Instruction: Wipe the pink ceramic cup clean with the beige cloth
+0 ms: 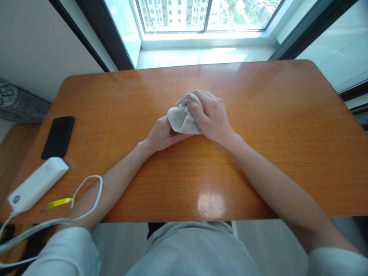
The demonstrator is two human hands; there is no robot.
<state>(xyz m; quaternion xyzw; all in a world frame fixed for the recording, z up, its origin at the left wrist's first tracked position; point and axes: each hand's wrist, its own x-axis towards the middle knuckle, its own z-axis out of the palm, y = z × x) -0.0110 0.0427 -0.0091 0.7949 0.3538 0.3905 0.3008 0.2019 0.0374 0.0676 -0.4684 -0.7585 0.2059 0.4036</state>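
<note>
A light grey cloth (182, 119) is bunched between my two hands above the middle of the wooden table (287, 126). My right hand (211, 115) grips it from the right and above, with the thumb pressed on its face. From the left, my left hand (168, 134) reaches behind and under the cloth, its thumb stretched along the lower edge; most of its fingers are hidden by the cloth. Something small and pale, too small to make out, shows at the cloth's upper left edge.
A black phone (58, 137) lies at the table's left side. Nearer me is a white power strip (38, 185); its white cable (99, 191) with a yellow tag (60, 202) loops over my left forearm. A window (207, 17) stands beyond the far edge.
</note>
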